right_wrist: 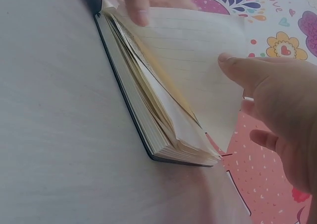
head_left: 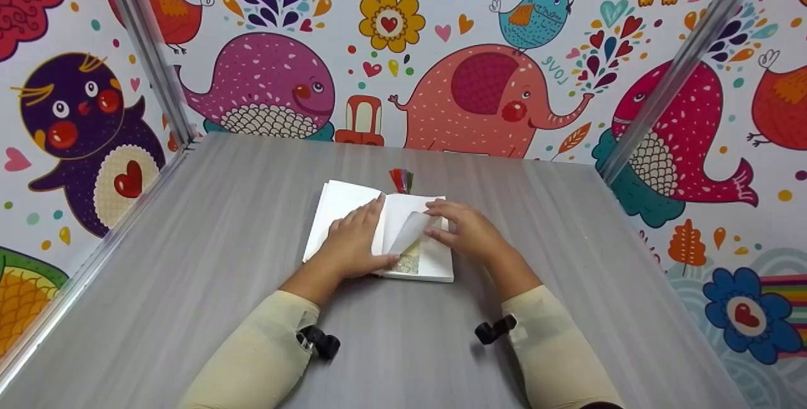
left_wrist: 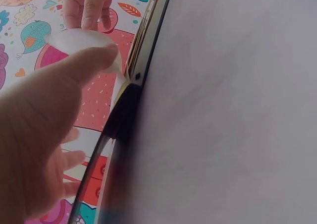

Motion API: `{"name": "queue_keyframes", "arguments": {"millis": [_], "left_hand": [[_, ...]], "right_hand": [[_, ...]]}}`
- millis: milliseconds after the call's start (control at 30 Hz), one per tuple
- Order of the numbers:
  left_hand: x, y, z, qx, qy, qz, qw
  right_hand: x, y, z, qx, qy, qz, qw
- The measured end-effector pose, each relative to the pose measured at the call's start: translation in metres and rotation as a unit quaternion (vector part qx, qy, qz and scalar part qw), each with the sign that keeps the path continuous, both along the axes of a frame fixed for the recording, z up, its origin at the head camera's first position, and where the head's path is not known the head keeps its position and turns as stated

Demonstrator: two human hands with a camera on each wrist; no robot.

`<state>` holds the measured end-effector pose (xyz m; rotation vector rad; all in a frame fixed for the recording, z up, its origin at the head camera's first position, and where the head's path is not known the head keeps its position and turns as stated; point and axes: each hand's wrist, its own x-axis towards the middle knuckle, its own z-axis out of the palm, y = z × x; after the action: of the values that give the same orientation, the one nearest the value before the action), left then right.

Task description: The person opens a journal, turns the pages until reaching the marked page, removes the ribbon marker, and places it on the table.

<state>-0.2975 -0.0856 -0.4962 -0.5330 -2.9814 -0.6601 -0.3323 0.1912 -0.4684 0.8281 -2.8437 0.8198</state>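
1. So, clock centred on the notebook [head_left: 347,207], 12 pointing away from the person: it's lying open near the middle of the grey table [head_left: 410,365], both sides showing white paper. The right wrist view gets a dark cover edge and a pretty uneven stack of sheets.
2. Left hand [head_left: 350,242] is over at 8 o'clock, laid across the left side with fingers extended, not wrapped around anything. Its thumb sticks out toward 5, over the bottom of the raised page [head_left: 410,234].
3. That page is curled up off the right side, and the right wrist view picks out faint ruled lines on it.
4. Right hand [head_left: 471,229] is at 3 o'clock, thumb and forefinger held apart right at the page's free edge. Honestly can't tell if they're really pinching it.
5. Under the curl, toward 5, there's a yellowish patterned insert [head_left: 408,264], partly covered.
6. A red and green tassel [head_left: 401,180] pokes out between 12 and 1.
7. Cream sleeves on both arms, with black clips [head_left: 323,341] at the wrists, 7 and 4 o'clock.
8. Cartoon backdrop behind: purple whale [head_left: 265,78] at 11, coral elephant [head_left: 466,119] at 1.
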Motion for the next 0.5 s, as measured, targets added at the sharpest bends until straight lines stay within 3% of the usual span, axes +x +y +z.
{"name": "queue_keyframes", "arguments": {"millis": [133, 333, 500], "left_hand": [[0.0001, 0.0, 0.0024, 0.008, 0.038, -0.006, 0.9992], [-0.0001, -0.0032, 0.0049, -0.014, 0.097, -0.022, 0.995], [-0.0008, -0.0067, 0.0074, -0.023, 0.12, -0.028, 0.9922]], "right_hand": [[0.0001, -0.0003, 0.0007, 0.015, -0.007, 0.014, 0.9998], [-0.0011, -0.0004, -0.001, 0.026, -0.015, 0.022, 0.9993], [-0.0013, 0.0011, -0.0023, 0.038, -0.042, 0.014, 0.9983]]}}
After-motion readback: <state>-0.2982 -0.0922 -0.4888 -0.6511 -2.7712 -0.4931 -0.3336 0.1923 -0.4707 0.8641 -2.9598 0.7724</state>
